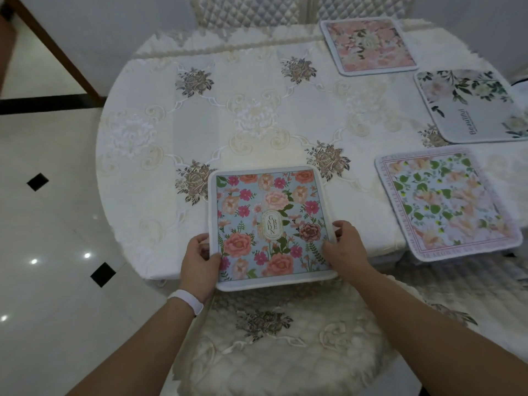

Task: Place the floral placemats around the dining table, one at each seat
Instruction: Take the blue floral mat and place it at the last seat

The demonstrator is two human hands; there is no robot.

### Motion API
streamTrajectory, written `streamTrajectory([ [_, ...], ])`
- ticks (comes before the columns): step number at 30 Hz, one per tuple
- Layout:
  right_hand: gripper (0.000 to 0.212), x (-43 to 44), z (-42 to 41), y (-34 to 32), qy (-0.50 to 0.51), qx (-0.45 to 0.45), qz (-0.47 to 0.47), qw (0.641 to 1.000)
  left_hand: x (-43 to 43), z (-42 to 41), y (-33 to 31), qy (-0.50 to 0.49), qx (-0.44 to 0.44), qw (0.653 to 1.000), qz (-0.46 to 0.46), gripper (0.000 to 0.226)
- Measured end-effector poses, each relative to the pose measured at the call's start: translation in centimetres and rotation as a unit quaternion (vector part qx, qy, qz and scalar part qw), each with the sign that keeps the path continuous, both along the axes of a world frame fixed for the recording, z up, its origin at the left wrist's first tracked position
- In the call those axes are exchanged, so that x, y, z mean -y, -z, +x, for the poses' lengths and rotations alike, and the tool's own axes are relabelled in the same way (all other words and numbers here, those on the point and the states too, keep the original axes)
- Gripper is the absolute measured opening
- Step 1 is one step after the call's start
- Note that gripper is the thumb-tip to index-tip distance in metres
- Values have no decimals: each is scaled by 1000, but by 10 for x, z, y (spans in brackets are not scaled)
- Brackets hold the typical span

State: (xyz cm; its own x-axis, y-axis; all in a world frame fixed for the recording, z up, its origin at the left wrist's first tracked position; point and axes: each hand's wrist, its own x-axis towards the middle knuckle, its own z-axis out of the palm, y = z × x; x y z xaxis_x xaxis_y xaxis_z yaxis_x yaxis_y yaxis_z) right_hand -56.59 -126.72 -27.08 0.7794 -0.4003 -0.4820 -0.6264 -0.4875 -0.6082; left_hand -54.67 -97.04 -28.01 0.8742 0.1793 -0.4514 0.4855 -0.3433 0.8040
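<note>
Item: blue "Garden" floral placemat (271, 224), at the near edge of the round dining table (257, 115), its near border overhanging above the chair cushion (285, 338). Left hand (200, 261) pinches its left edge and right hand (347, 247) its right edge, thumbs on top. Step, as judged: seating the fourth mat. Next: push it fully onto the cloth, square it, let go. Three mats lie to the right: pink placemat (368, 45), "Beautiful" placemat (471, 107) (cut off by the frame) and green-leaf placemat (445, 204). Fingers beneath are hidden; the seat count is unclear.

Round table (110, 167) draped in embroidered cream tablecloth (257, 115). Bears four mats: blue placemat (271, 224) overhanging near edge, leaf-print placemat (445, 201) near right, white placemat (471, 107) right, pink placemat (368, 45) far right.
</note>
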Motion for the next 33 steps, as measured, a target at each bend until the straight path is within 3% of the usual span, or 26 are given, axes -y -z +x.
streamTrajectory([
  [5,53,6,-11,7,-109,-11,-122,986,-11,-6,4,114,13,990,79,48],
  [8,54,7,-15,5,-204,-7,-163,965,-20,-12,9,248,38,941,226,69],
  [11,71,11,-20,3,-292,-42,-191,936,-24,-21,9,318,58,901,288,89],
  [16,102,14,-30,8,-339,-104,-201,913,-31,-29,22,375,73,862,334,102],
  [25,103,23,-29,8,-379,-90,-229,892,-37,-31,24,359,88,885,284,98],
  [33,104,21,-26,7,-402,-88,-254,875,-38,-30,28,357,102,878,303,92],
])
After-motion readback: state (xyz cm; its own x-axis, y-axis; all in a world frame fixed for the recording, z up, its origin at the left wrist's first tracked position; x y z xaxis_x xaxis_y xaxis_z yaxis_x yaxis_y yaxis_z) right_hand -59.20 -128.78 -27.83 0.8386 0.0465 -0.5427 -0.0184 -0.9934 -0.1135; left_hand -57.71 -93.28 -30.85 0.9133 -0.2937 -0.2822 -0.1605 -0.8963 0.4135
